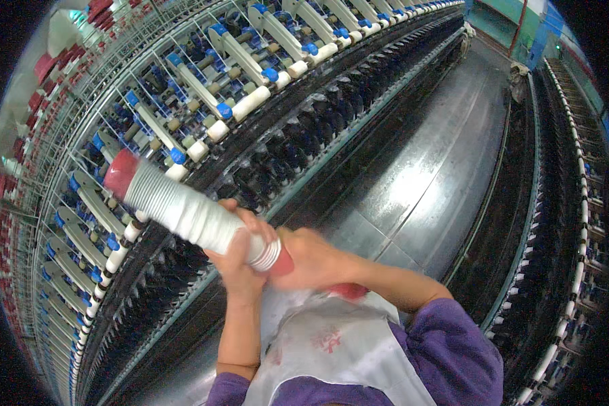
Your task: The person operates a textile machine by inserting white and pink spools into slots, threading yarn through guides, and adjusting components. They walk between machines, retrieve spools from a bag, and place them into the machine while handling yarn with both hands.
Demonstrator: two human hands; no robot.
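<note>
A large bobbin wound with white roving, red at both ends, slants up to the left in front of me. My left hand is wrapped round its lower part, the thumb lying across the white windings. Against its lower red end, my right hand is closed, somewhat smeared by motion; its fingertips are partly hidden. The upper red end reaches over the spinning frame's rollers. Below my right wrist a red piece shows at the top of my white apron; its kind is hidden.
A spinning frame with grey arms and blue caps runs along the left, with a dark row of spindles at its edge. Red bobbins hang at upper left. A second frame lines the right of the shiny aisle floor.
</note>
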